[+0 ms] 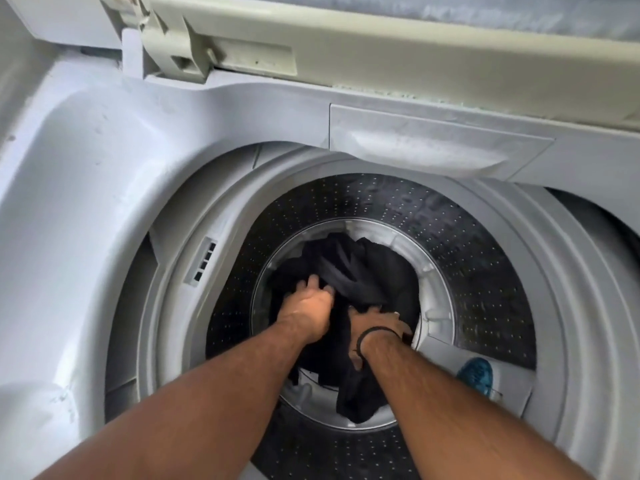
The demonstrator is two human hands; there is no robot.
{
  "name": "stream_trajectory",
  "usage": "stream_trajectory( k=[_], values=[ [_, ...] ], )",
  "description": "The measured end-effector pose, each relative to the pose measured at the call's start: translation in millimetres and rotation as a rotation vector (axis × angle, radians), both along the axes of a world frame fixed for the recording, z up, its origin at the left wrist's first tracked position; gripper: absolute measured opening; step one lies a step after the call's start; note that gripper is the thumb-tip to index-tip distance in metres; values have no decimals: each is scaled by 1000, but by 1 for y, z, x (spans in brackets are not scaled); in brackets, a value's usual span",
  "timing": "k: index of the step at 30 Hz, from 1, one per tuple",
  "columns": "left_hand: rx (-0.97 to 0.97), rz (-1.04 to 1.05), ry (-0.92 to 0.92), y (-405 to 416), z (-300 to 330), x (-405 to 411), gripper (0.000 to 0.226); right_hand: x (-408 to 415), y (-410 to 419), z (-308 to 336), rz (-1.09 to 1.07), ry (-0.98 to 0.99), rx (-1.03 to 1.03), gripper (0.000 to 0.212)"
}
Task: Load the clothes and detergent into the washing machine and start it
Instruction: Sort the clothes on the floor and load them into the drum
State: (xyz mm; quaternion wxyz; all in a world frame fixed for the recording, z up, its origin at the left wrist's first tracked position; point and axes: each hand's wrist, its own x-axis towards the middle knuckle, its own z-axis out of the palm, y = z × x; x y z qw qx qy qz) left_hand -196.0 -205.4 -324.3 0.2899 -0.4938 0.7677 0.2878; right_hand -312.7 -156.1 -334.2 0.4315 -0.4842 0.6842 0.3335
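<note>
1. Nearest, both bare forearms reach down from the bottom edge into the open top of the washing machine (pixel 86 188); a dark band circles the right wrist.
2. The right hand (pixel 375 322) lies knuckles-up on the dark clothes (pixel 367 271), fingers curled down into the cloth. It seems to grip a fold, though the fingertips are hidden, so I cannot tell for sure.
3. The left hand (pixel 308 306) is just beside it, fingers loosely bent and pressing into the same pile, thumb apart from the rest.
4. The clothes sit at the bottom of the perforated drum (pixel 467 237), bunched over the pale base plate, with one strip trailing toward the near side.
5. Farther back, a recessed flap (pixel 433 143) in the machine's top deck may be the detergent drawer; the raised lid (pixel 381 46) stands behind it.
6. Judged step: loading is under way, with the garments being pushed down and spread.
7. Next would likely call for letting go, withdrawing both hands, then fetching detergent, which is not in view. No controls are in view either.
</note>
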Motion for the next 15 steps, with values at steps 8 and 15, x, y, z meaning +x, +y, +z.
stream_trajectory(
  k=[8, 15],
  values=[
    [82, -114, -124, 5, -8, 1, 72, -13, -2, -7, 32, -18, -283, 130],
    [19, -163, -34, 1, 53, -11, 50, -28, 6, 48, -41, -92, -415, 101]
  ],
)
